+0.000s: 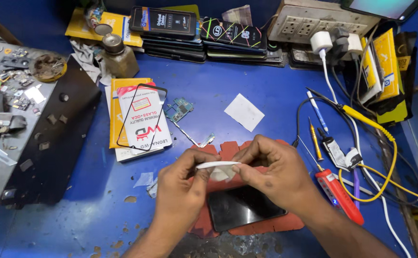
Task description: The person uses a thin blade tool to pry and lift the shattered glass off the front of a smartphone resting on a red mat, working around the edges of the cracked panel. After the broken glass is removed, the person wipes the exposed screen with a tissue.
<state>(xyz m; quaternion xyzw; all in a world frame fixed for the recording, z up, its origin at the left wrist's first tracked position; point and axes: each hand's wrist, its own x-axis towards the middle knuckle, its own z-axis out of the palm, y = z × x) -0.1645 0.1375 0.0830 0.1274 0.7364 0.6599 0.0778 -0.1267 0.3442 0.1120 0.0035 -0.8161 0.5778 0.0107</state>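
Both my hands pinch a small white wipe or paper strip (218, 166) between them, held above a red mat (228, 149). My left hand (182, 184) grips its left end with thumb and forefinger. My right hand (273, 167) grips its right end, with a crumpled white bit hanging below the strip. Under my hands a black phone (242, 205) lies screen up on the red mat.
A black glass screen frame (142, 117) rests on white and orange packets at the left. A small circuit board (180, 110), a white square paper (244, 112), a soldering iron with yellow cable (362, 119), a red tool (338, 193), screwdrivers and stacked phone boxes (170, 24) surround the blue table.
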